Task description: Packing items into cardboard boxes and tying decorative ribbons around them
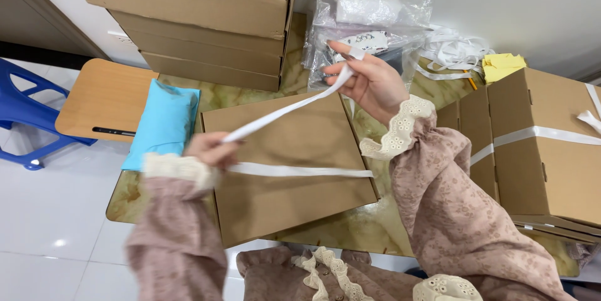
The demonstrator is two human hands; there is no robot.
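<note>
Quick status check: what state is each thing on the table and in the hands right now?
White ribbon: pulled taut between both hands, one strand across the box.
Flat cardboard box: closed, lying flat.
Left hand: pinching the ribbon.
Right hand: raised, pinching the ribbon end.
Right-side box: closed, ribbon tied around.
Stacked boxes: closed.
</note>
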